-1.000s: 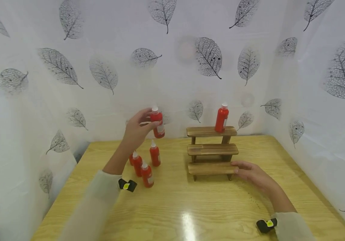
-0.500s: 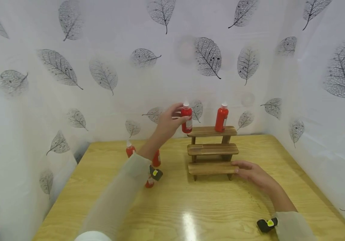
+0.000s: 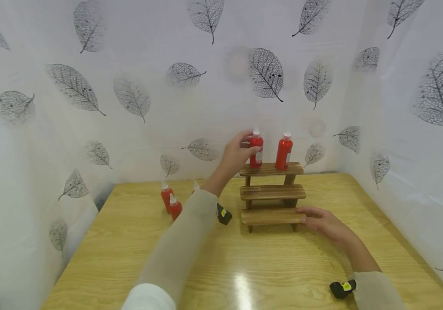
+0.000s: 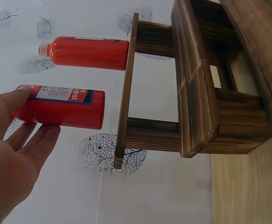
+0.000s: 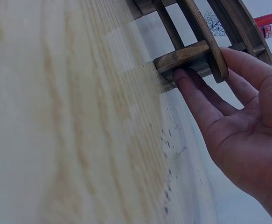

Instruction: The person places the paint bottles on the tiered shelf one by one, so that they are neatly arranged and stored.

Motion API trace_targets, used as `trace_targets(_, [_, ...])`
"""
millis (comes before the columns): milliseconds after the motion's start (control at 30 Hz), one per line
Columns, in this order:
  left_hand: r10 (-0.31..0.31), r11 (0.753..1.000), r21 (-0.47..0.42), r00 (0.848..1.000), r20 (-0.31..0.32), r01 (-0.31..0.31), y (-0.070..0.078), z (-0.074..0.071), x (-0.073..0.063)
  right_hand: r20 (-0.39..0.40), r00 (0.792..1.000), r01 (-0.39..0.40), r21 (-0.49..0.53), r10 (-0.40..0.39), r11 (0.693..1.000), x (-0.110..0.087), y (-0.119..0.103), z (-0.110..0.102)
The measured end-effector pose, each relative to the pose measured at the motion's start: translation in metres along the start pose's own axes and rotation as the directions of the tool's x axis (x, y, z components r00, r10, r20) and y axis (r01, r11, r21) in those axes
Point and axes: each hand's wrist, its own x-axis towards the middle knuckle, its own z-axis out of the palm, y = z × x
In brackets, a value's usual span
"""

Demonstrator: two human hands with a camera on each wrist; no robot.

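Note:
My left hand (image 3: 235, 157) pinches a red squeeze bottle (image 3: 256, 160) with a white nozzle, between thumb and fingers. The bottle is upright, and the left wrist view shows a small gap between its base (image 4: 96, 116) and the top step of a three-step wooden stand (image 3: 272, 192). A second red squeeze bottle (image 3: 284, 154) stands to the right on that same top step. At the right end of the lowest step, my right hand (image 3: 327, 228) grips the stand, thumb above and fingers below in the right wrist view.
More red squeeze bottles (image 3: 167, 199) stand on the left of the wooden table (image 3: 213, 267), partly hidden behind my left sleeve (image 3: 183, 241). A white leaf-print curtain (image 3: 148, 142) hangs behind the table and along both sides.
My left hand has carried the bottle rightward from above the group on the table to over the left part of the top step. My right hand has stayed at the lowest step.

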Motion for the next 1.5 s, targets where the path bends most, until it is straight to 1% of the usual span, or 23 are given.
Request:
trace_targets(133, [-0.030, 0.999, 0.014, 0.999, 0.012, 0.030, -0.001, 0.011, 0.006, 0.005, 1.000, 0.003, -0.005, -0.003, 1.000, 0.000, -0.001, 0.000])
trace_targets(233, [-0.072, 0.996, 0.057, 0.997, 0.032, 0.071, -0.002, 0.018, 0.008, 0.004, 1.000, -0.001, -0.015, 0.001, 1.000, 0.000, -0.001, 0.000])
trace_targets(300, [-0.086, 0.993, 0.080, 0.995, 0.044, 0.082, -0.002, 0.021, 0.009, 0.008, 1.000, 0.000, -0.026, 0.000, 1.000, -0.001, -0.001, 0.000])
trace_targets(400, [-0.080, 0.993, 0.089, 0.995, 0.058, 0.075, -0.002, 0.025, 0.010, -0.002, 1.000, -0.011, -0.024, 0.011, 1.000, -0.001, -0.001, 0.001])
trace_targets(567, [-0.062, 0.996, 0.074, 0.996, 0.066, 0.057, -0.002, 0.030, 0.011, 0.001, 1.000, -0.009, -0.023, 0.009, 1.000, 0.000, -0.002, 0.001])
trace_targets(700, [-0.068, 0.996, 0.063, 0.995, 0.069, 0.063, -0.003, 0.032, 0.012, -0.002, 1.000, -0.012, -0.026, 0.012, 1.000, -0.001, -0.002, 0.000])
trace_targets(800, [-0.077, 0.996, 0.059, 0.994, 0.077, 0.073, -0.002, 0.031, 0.011, -0.006, 1.000, -0.015, -0.022, 0.015, 1.000, -0.001, -0.002, 0.000])
trace_targets(900, [-0.084, 0.995, 0.067, 0.993, 0.080, 0.079, -0.001, 0.026, 0.009, -0.005, 1.000, -0.013, -0.019, 0.012, 1.000, 0.000, -0.002, 0.000])
trace_targets(1000, [-0.073, 0.993, 0.096, 0.994, 0.082, 0.065, -0.001, 0.018, 0.004, -0.003, 1.000, -0.008, -0.015, 0.008, 1.000, 0.000, -0.001, 0.000])
trace_targets(1100, [-0.039, 0.993, 0.118, 0.996, 0.079, 0.030, -0.002, 0.007, -0.001, 0.000, 1.000, -0.003, -0.006, 0.003, 1.000, 0.000, 0.000, -0.001])
trace_targets(1200, [0.004, 0.993, 0.116, 0.998, 0.063, -0.012, -0.003, -0.005, -0.008, 0.002, 1.000, 0.004, -0.001, -0.004, 1.000, 0.001, 0.001, -0.001])
trace_targets(1333, [0.048, 0.992, 0.115, 0.998, 0.043, -0.053, -0.006, -0.023, -0.021, -0.004, 1.000, -0.001, -0.011, 0.000, 1.000, 0.002, 0.002, -0.002])
trace_targets(1500, [0.093, 0.987, 0.132, 0.995, 0.023, -0.096, -0.010, -0.045, -0.045, -0.009, 1.000, -0.011, -0.021, 0.011, 1.000, 0.002, 0.002, 0.000])
